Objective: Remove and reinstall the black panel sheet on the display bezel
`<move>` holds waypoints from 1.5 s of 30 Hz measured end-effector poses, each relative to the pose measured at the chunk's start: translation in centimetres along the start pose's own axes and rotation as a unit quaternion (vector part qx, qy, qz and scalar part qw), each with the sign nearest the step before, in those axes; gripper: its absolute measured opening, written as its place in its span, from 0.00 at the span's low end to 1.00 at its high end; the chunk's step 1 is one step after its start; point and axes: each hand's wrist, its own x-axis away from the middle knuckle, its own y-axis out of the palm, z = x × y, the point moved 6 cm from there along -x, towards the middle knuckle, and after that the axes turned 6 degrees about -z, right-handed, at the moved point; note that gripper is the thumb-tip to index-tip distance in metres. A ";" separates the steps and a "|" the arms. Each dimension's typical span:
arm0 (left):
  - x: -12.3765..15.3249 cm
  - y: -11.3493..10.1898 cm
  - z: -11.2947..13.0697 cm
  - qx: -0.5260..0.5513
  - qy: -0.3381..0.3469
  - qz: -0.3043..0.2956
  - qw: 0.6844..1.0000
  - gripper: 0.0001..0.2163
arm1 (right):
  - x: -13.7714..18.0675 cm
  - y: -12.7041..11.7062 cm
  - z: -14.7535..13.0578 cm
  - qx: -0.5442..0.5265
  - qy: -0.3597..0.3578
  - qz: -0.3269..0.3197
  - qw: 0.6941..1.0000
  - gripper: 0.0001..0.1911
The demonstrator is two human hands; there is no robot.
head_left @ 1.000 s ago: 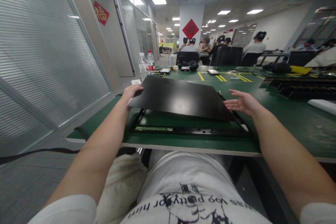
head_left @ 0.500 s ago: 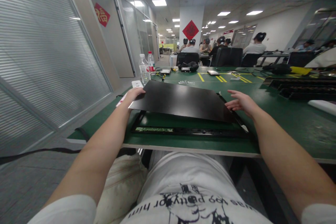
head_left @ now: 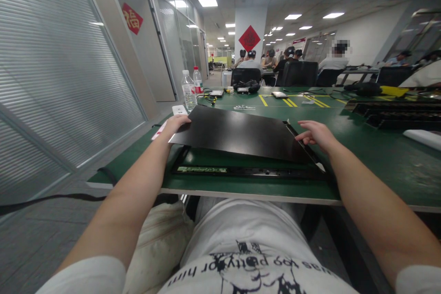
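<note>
A thin black glossy panel (head_left: 237, 133) lies slanted over a black rectangular frame (head_left: 275, 172) on the green table. My left hand (head_left: 176, 125) grips the panel's left edge, which is raised above the frame; the fingers beneath are hidden. The panel's right end rests down inside the frame's right side. There my right hand (head_left: 316, 135) is beside the frame, fingers spread apart, with the fingertips close to or touching the rail. A green circuit strip (head_left: 202, 170) runs along the left part of the frame's near rail.
Two bottles, one clear (head_left: 189, 91) and one red-capped (head_left: 198, 81), stand at the back left. A white device (head_left: 179, 110) lies behind my left hand. Stacked black frames (head_left: 382, 114) are at the right, near a white bar (head_left: 422, 140). Several people sit farther back.
My right hand's fingers have shifted slightly and curled a little at the panel's right end. The left hand and the panel stay almost where they were.
</note>
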 end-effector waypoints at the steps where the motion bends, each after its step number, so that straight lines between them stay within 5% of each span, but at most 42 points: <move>1: 0.0 0.1 0.0 -0.007 0.002 -0.002 1.000 0.04 | 0.0 -0.1 0.0 0.004 -0.001 0.005 1.000 0.24; 16: 0.2 1.8 0.4 -0.099 0.034 -0.018 0.994 0.04 | -0.3 -1.0 0.4 0.101 -0.018 0.043 0.994 0.21; 45: -0.6 2.1 -1.8 -0.041 0.005 -0.041 0.998 0.08 | -0.1 -1.2 0.3 0.175 -0.003 0.048 0.983 0.17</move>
